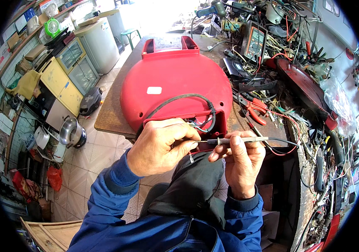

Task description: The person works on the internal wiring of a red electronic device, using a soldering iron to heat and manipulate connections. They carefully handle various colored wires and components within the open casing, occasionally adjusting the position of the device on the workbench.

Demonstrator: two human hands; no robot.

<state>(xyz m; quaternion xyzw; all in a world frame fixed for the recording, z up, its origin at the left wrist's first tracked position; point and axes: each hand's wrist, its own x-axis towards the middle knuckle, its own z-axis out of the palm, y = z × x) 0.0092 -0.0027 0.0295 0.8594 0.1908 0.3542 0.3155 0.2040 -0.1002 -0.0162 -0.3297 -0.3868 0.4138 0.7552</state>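
Note:
A round red plastic appliance housing lies on the wooden workbench, its small compartment facing me with wires inside. A black power cord loops over it. My left hand is closed, thumb and forefinger pinching a thin wire in front of the compartment. Just below those fingers hangs a small metal terminal. My right hand holds a grey test probe level between thumb and fingers. The probe's thin metal tip points left and reaches the left fingertips; exact contact is hidden.
Right of the housing stand a multimeter and red-handled pliers amid tangled cables. A dark red curved shell lies beyond them. On the left are a yellow cabinet and a metal pot on the tiled floor.

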